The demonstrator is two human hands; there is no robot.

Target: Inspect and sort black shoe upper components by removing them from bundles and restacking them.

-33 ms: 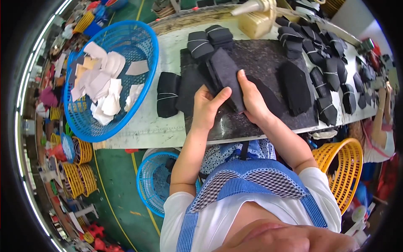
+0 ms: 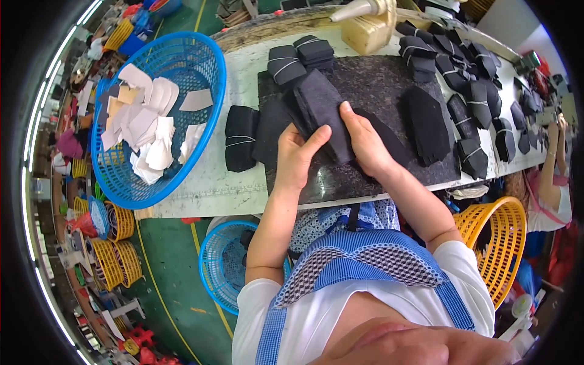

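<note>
Between my two hands is a stack of black fabric pieces (image 2: pixel 323 109), held tilted above a dark board (image 2: pixel 371 73). My left hand (image 2: pixel 298 149) grips its left side, thumb lying across the lower part. Along the right edge, my right hand (image 2: pixel 366 141) is closed with its thumb pointing up. Loose black pieces (image 2: pixel 382 137) lie partly hidden behind my right hand, and another neat black stack (image 2: pixel 427 125) rests farther right on the board. Left of the board sits a tied black bundle (image 2: pixel 241 139); two more tied bundles (image 2: pixel 286 64) are at its far edge.
A blue plastic basket (image 2: pixel 220 91) with white and grey cut pieces stands at the left. Many tied black bundles (image 2: pixel 480 100) cover the table's right side. A blue basket (image 2: pixel 207 255) and a yellow basket (image 2: pixel 508 255) are below the table edge. Another person (image 2: pixel 550 182) is at far right.
The view has shifted very slightly, moving the table's contents a little to the left. Both hands keep their hold on the black stack.
</note>
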